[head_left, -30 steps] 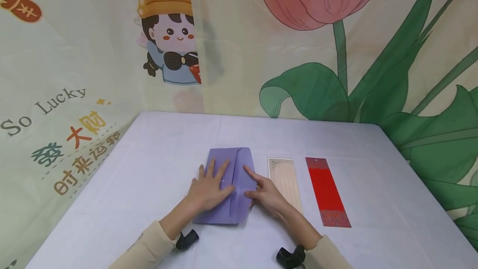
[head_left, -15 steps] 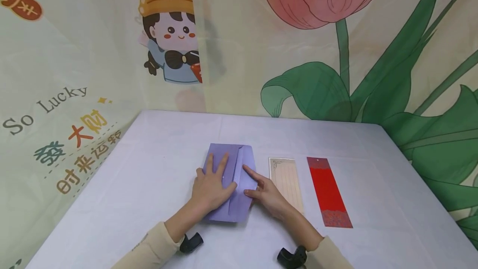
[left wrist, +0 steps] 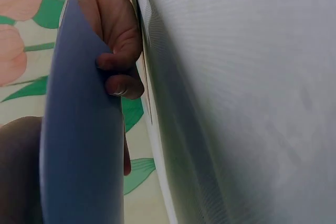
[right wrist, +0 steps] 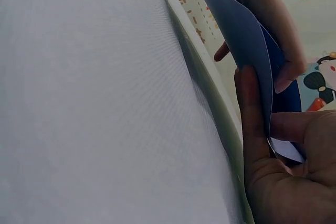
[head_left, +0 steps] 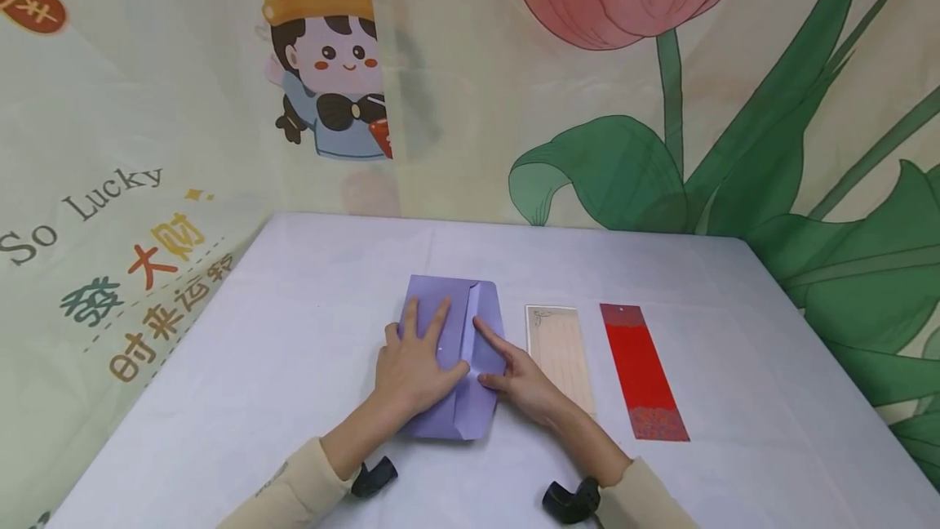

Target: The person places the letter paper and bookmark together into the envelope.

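Note:
A purple envelope (head_left: 441,419) with a lengthwise flap (head_left: 481,411) is held a little above the white table, tilted in both wrist views. My left hand (head_left: 414,366) lies over its left part, index and middle fingers spread on top. In the right wrist view, the left thumb is on one face and a left fingertip (right wrist: 222,52) shows past the other, so the hand grips the edge. My right hand (head_left: 525,382) pinches the envelope's right side by the flap, one finger (right wrist: 249,90) along the underside, the thumb (right wrist: 289,125) on the flap side.
To the right of the hands lies a beige card (head_left: 561,357) with a lined face and corner ornament. Further right is a red strip (head_left: 646,374) with patterned ends. The white cloth-covered table (head_left: 316,268) ends at a printed backdrop (head_left: 455,64).
The envelope has risen slightly and shifted away from me, with both hands on it. The left hand's outer fingers have drawn in at its left edge. Card and strip stay put.

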The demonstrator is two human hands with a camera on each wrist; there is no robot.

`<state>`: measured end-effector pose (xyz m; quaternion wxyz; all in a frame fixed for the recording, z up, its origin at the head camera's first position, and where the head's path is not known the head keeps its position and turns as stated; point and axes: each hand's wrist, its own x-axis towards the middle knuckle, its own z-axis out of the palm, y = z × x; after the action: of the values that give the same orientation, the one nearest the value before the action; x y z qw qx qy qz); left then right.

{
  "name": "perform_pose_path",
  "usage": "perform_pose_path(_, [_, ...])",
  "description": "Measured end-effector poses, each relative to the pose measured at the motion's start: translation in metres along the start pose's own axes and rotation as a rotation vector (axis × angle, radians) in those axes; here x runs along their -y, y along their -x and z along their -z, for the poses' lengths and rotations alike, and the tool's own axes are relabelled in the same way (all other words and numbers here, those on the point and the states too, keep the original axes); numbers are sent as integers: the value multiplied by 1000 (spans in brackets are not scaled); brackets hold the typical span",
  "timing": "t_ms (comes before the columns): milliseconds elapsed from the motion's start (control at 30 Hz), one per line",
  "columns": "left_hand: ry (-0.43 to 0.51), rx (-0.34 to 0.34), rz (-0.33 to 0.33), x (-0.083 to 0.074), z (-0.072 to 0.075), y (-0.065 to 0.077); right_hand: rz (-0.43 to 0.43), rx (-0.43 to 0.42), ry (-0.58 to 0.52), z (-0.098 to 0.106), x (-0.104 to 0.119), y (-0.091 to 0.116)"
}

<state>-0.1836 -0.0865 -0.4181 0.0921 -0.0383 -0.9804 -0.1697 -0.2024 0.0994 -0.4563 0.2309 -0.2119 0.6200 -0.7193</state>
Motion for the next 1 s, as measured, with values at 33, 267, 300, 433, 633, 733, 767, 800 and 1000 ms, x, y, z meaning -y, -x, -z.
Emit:
perform_pose_path(33, [0, -1, 4, 0, 1, 1, 8, 10, 0, 0, -1, -1])
perform_pose_path(267, [-23, -4, -6, 1, -3, 3, 35, 30, 4, -4, 0, 0])
perform_pose_path(300, [-28, -11, -10, 1, -4, 2, 34, 30, 0, -5, 0, 1])
perform_pose_path(433, [-39, -42, -30, 4, -6, 1, 18, 12, -12, -8, 1, 2])
perform_pose_path(633, [-39, -77, -39, 6, -6, -2, -5, -30, -14, -12, 3, 2])
perform_pose_path(733, [-38, -88, -24, 8, -8, -2, -7, -81, 25, -13, 9, 4])
perform_pose_path(767, [-37, -88, -17, 9, -8, -3, 0, -127, 89, -12, 12, 6])
perform_pose_path(800, [-35, -85, -11, 10, -9, -3, 23, -180, 201, -11, 15, 9])
perform_pose_path(1000, [-50, -31, 25, 16, -12, -5, -5, -557, 1146, 14, 30, 34])
